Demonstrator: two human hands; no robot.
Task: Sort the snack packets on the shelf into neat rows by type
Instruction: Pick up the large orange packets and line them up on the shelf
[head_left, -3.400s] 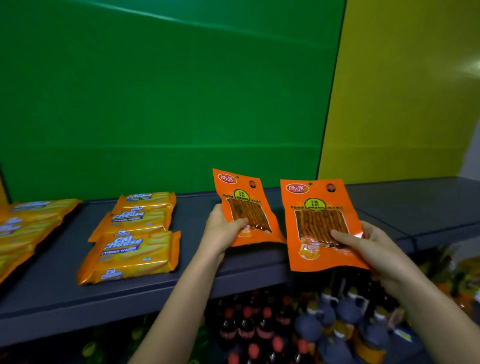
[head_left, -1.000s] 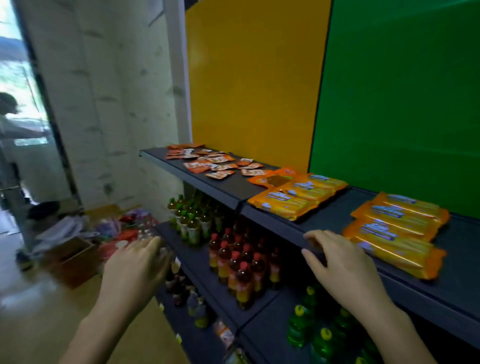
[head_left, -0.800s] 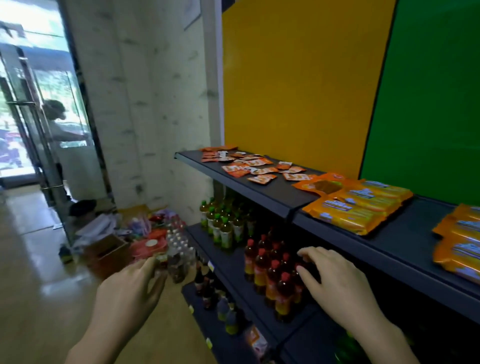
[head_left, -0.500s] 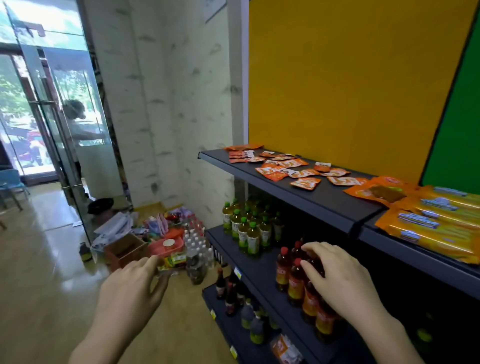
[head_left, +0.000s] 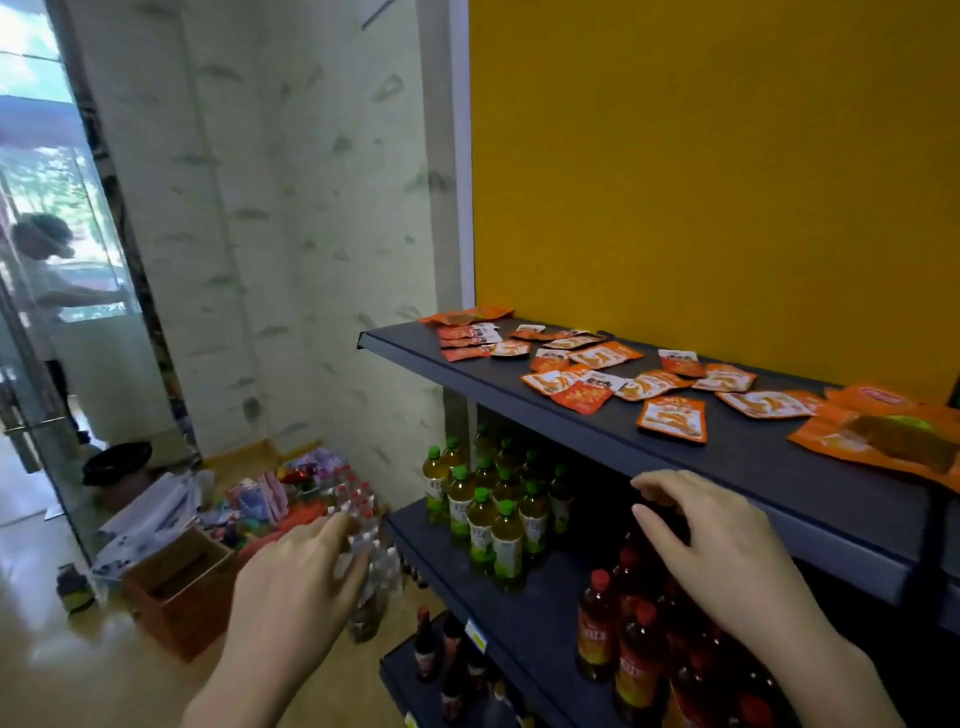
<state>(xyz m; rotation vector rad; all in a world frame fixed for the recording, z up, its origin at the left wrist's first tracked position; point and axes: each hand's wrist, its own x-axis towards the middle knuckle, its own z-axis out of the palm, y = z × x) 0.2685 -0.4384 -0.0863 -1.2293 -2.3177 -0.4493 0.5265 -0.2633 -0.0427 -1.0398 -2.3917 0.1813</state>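
Several small orange snack packets (head_left: 597, 366) lie scattered in no order on the dark top shelf (head_left: 571, 431), in front of a yellow back panel. A larger orange packet (head_left: 893, 436) lies at the shelf's right end. My left hand (head_left: 298, 582) hovers out over the floor, left of the shelf, fingers relaxed and holding nothing. My right hand (head_left: 722, 540) hangs just below the top shelf's front edge, fingers loosely bent, empty.
Green-capped tea bottles (head_left: 483, 499) and red-capped bottles (head_left: 639, 634) fill the lower shelves. On the floor to the left sit a cardboard box (head_left: 176, 587), a pack of water bottles (head_left: 363, 540) and loose goods. A person (head_left: 41, 270) stands behind the glass door at far left.
My view has swung left along the shelf, from the cheese wafer packs to the scattered small packets. The two orange packets I held earlier have left my hands, which are both empty now.
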